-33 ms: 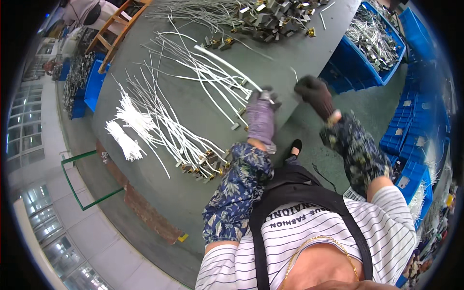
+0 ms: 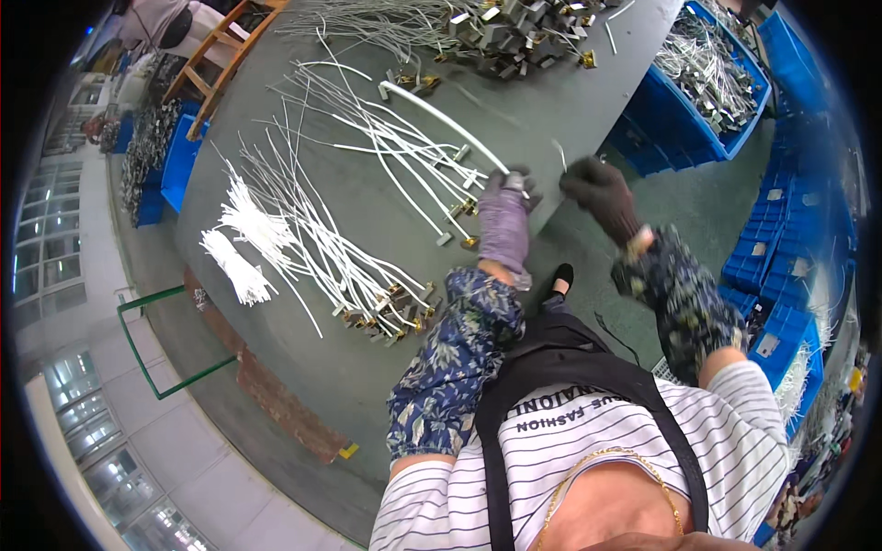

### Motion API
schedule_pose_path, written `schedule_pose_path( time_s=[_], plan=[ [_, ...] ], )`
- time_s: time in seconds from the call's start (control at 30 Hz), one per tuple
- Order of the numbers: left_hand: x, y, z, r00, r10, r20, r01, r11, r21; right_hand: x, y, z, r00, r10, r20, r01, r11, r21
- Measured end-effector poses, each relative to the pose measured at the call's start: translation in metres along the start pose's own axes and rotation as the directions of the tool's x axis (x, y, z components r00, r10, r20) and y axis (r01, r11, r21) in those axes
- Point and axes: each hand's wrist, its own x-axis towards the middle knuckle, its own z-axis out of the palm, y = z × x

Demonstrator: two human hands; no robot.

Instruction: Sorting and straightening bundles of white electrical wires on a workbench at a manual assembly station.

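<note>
My left hand [image 2: 505, 216], in a purple glove, is closed on one end of a white sleeve tube [image 2: 441, 118]. The tube arches away over the table to the far left. To the right, beyond the table's edge, my right hand [image 2: 599, 195] wears a dark glove with its fingers pressed together. A thin pale wire [image 2: 559, 154] sticks up beside those fingertips; most of it is lost in blur. Just left of my left hand lie loose wires with white sleeves [image 2: 404, 188], small metal-cased parts [image 2: 445, 239] at their near ends.
The grey table [image 2: 367, 386] holds a sleeved-wire bunch [image 2: 322, 248], bundles of short white tubes [image 2: 241, 268] and a heap of metal parts [image 2: 514, 37] at the far side. Blue crates [image 2: 675, 133] stand right of the table. A wooden chair [image 2: 216, 64] is at the far left.
My left hand has shifted slightly to the right, and the white tube curves more than before. My right hand has moved only a little.
</note>
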Motion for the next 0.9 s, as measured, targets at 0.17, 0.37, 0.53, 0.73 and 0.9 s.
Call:
schedule_pose_path(
  time_s=[0.17, 0.37, 0.53, 0.73, 0.9],
  plan=[
    [-0.021, -0.031, 0.026, 0.913, -0.4, 0.082, 0.406, 0.871, -0.276, -0.132, 0.005, -0.022, 0.978, 0.127, 0.168, -0.181, 0.913, 0.365],
    [-0.013, -0.037, 0.035, 0.956, -0.278, 0.096, 0.272, 0.96, 0.064, -0.204, 0.099, -0.074, 0.868, 0.477, 0.139, -0.493, 0.859, 0.134],
    [0.024, 0.056, 0.028, 0.984, 0.148, -0.101, -0.144, 0.989, 0.043, -0.263, 0.171, -0.107, 0.808, 0.579, 0.108, -0.575, 0.815, -0.067],
    [0.036, 0.111, 0.006, 0.974, 0.226, -0.016, -0.226, 0.974, 0.031, -0.261, 0.174, -0.106, 0.807, 0.581, 0.108, -0.581, 0.813, -0.036],
    [0.033, 0.115, 0.004, 0.979, 0.203, -0.01, -0.203, 0.979, -0.005, -0.252, 0.147, -0.112, 0.808, 0.575, 0.127, -0.567, 0.818, -0.099]
  ],
)
